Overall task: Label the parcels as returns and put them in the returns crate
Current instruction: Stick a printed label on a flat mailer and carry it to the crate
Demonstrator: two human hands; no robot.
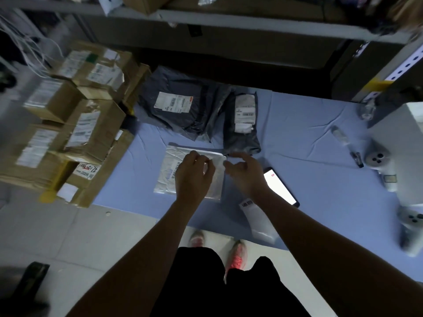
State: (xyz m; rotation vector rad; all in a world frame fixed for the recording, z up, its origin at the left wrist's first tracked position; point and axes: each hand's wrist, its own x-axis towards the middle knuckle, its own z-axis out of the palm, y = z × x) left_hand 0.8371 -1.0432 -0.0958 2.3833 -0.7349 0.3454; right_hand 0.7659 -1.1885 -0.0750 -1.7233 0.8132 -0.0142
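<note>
The silvery-white parcel [170, 177] lies flat on the blue sheet [309, 138], crinkled and glossy, with a printed label on its face. The left hand [194, 173] is right over it, fingers curled, thumb and forefinger drawn close at the top edge. It may be pinching something pale, but it's too blurred to tell. The right hand [242, 171] hovers at the parcel's far right corner, fingers apart and loosely bent, holding nothing. Just behind sit two dark grey mailer bags [180, 104], each with a white label. A lit phone [280, 186] lies to the right, and stacked cardboard boxes [80, 124] crowd the left.
</note>
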